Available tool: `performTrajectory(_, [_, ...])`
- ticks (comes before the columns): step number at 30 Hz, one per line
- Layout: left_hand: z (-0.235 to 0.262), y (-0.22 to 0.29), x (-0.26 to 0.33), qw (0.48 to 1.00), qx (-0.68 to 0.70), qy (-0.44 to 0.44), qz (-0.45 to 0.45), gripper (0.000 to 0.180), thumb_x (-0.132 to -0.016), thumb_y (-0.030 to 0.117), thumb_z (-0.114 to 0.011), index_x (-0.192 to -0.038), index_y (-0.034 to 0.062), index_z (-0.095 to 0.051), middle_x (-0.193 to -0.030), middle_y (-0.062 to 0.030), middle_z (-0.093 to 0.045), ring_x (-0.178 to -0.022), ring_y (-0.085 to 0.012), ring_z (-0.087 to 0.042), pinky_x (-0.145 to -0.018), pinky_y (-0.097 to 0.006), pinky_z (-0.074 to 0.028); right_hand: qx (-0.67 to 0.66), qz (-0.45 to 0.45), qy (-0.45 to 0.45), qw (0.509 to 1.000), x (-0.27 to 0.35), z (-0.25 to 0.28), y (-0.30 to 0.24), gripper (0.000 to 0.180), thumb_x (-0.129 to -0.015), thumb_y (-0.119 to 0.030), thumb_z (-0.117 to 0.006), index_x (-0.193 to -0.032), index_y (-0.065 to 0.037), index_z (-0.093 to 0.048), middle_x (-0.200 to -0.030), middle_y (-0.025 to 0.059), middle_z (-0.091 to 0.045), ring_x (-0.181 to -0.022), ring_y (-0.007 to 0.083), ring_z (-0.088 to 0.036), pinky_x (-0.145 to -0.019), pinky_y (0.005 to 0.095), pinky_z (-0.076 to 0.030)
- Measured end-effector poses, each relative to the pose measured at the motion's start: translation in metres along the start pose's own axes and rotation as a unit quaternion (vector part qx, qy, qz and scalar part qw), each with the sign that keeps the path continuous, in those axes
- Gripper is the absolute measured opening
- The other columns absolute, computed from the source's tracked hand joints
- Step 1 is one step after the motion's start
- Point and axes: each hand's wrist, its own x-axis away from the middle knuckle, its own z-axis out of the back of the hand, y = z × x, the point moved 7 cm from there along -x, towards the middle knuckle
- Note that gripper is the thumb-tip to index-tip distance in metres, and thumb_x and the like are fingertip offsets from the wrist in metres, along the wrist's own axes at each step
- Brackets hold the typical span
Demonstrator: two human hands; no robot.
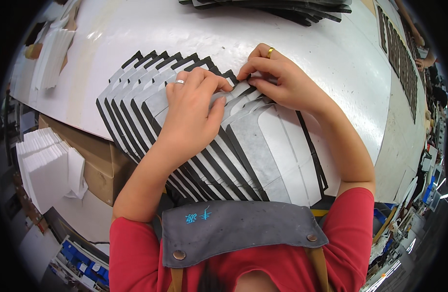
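Observation:
Overlapping flat panels with grey-and-white faces and black folded edges lie fanned in a row on the white table in front of me. My left hand rests on the middle of the row, fingers bent and thumb held apart from the index finger, touching the panels. At the far edge, my right hand is closed in a pinch on the black-edged corner of one panel. The pinched spot lies partly behind the fingers. Both forearms cross over the near part of the row.
Another pile of black-edged pieces lies at the table's far side. Stacks of white sheets stand at the far left, and more white sheets sit beside a cardboard box. Dark strips line the right, near another person's hand.

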Motion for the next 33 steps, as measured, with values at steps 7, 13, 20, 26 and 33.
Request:
performTrajectory(7, [0.001, 0.0, 0.001, 1.0, 0.019, 0.007, -0.005, 0.024, -0.081, 0.002, -0.057, -0.103, 0.0083, -0.065, -0.085, -0.002, -0.056, -0.086, -0.0232, -0.049, -0.08, -0.037, -0.032, -0.025, 0.007, 0.001, 1.0, 0.0, 0.0, 0.001, 0.021, -0.083, 0.007, -0.056, -0.097, -0.004, -0.067, -0.096, 0.0047, -0.051, -0.083, 0.0134, -0.053, -0.07, 0.0251, -0.045])
performTrajectory(13, [-0.001, 0.012, 0.005, 0.993, -0.091, 0.031, -0.065, 0.028, -0.079, -0.001, -0.058, -0.104, 0.0087, -0.067, -0.087, -0.0016, -0.056, -0.08, -0.0215, -0.047, -0.072, -0.036, -0.032, 0.13, 0.088, 0.029, 0.987, 0.011, -0.002, -0.009, 0.03, -0.077, 0.013, -0.059, -0.097, -0.007, -0.069, -0.103, 0.0064, -0.053, -0.088, 0.0185, -0.055, -0.073, 0.0293, -0.049])
performTrajectory(20, [-0.003, 0.013, 0.006, 0.991, -0.097, 0.045, -0.082, 0.026, -0.081, -0.002, -0.058, -0.103, 0.0085, -0.066, -0.089, -0.0027, -0.057, -0.081, -0.0222, -0.049, -0.071, -0.035, -0.032, 0.124, 0.097, 0.091, 0.983, 0.021, 0.0, -0.009, 0.028, -0.071, 0.007, -0.065, -0.092, -0.011, -0.069, -0.104, 0.0052, -0.058, -0.085, 0.0216, -0.056, -0.074, 0.0339, -0.047])
performTrajectory(26, [-0.002, 0.013, 0.006, 0.988, -0.099, 0.064, -0.1, 0.028, -0.074, -0.001, -0.06, -0.099, 0.0093, -0.065, -0.088, -0.001, -0.054, -0.08, -0.0213, -0.049, -0.07, -0.036, -0.034, 0.156, 0.119, 0.059, 0.979, 0.02, -0.003, -0.017, 0.032, -0.073, 0.008, -0.062, -0.099, -0.011, -0.068, -0.104, 0.0072, -0.056, -0.085, 0.0216, -0.056, -0.073, 0.0328, -0.047])
performTrajectory(33, [-0.005, 0.016, 0.003, 0.988, -0.126, 0.016, -0.084, 0.047, -0.072, -0.005, -0.056, -0.114, 0.0121, -0.066, -0.085, -0.0015, -0.052, -0.078, -0.0206, -0.045, -0.07, -0.035, -0.031, 0.089, 0.018, 0.126, 0.988, 0.03, 0.007, -0.002, 0.032, -0.08, 0.008, -0.059, -0.105, -0.01, -0.067, -0.105, 0.0094, -0.055, -0.085, 0.0231, -0.057, -0.074, 0.0328, -0.048])
